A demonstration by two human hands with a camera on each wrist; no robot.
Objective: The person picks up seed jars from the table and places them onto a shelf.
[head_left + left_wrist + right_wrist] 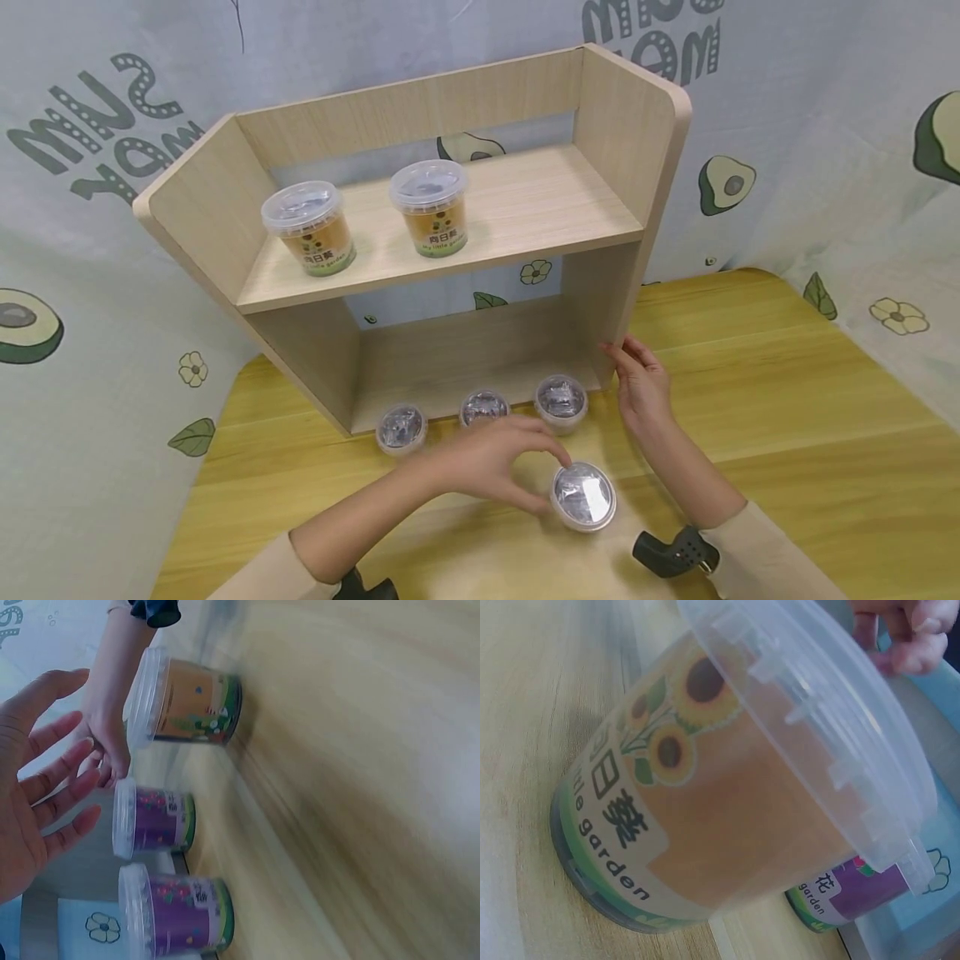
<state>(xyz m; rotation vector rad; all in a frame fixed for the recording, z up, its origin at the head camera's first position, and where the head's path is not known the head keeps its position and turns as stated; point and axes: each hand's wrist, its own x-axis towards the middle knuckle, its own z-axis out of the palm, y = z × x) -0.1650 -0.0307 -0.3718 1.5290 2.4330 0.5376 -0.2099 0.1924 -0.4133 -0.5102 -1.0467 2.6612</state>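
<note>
My left hand [498, 462] reaches over the table with thumb and fingers spread apart, fingertips right at the lid of an orange sunflower-label cup [583, 497]. That lidded plastic cup stands upright on the table; its label [682, 787] fills much of the right wrist view. With my right hand [643, 387] I grip the lower front edge of the wooden shelf's right side panel [628, 283]. Three lidded cups line the shelf's front edge: a left cup [401, 429], a middle cup [484, 406] partly hidden by my left hand, and a right cup [561, 402]. Purple labels [180, 915] show on two.
Two orange sunflower cups stand on the upper board, one at left [311, 229] and one near the middle [431, 208]. The shelf's lower board [465, 358] lies behind the row. A printed cloth [825, 167] hangs around the yellow wood-grain table [765, 367].
</note>
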